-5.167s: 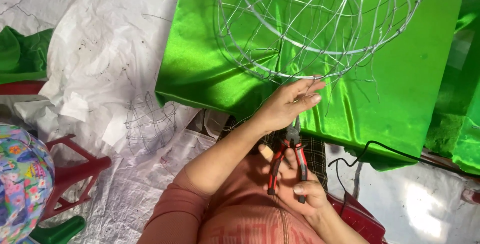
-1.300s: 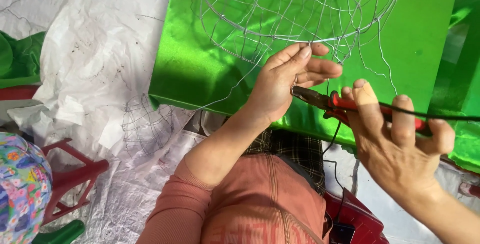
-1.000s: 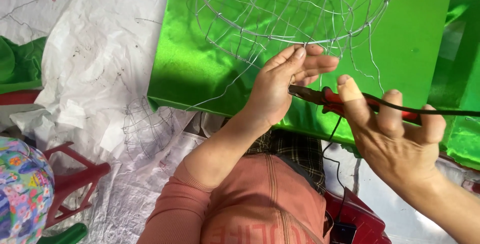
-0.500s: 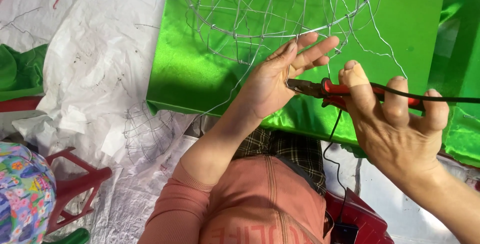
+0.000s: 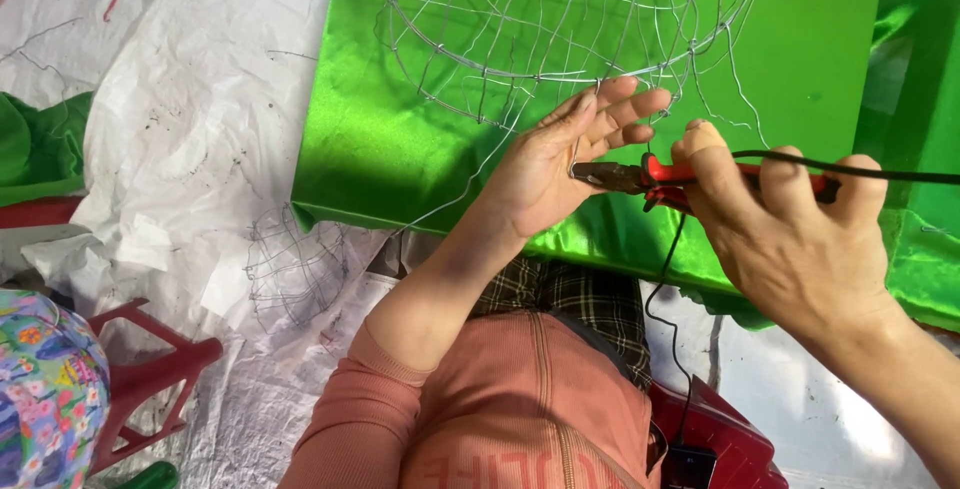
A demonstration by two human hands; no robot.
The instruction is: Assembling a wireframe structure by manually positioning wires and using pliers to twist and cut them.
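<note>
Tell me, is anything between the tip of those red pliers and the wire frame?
Only the left hand. The pliers, held in the right hand, point their nose at its palm, and its fingers lie across the lower rim of the wire frame.

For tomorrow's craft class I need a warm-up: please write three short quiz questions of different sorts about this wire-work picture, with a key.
1. True or false: the right hand holds red-handled pliers.
2. What lies under the wire frame? A) blue paper B) shiny green fabric C) bare wood
3. Fill in: the left hand is at the pliers' ____.

Key: 1 true; 2 B; 3 tip.
</note>
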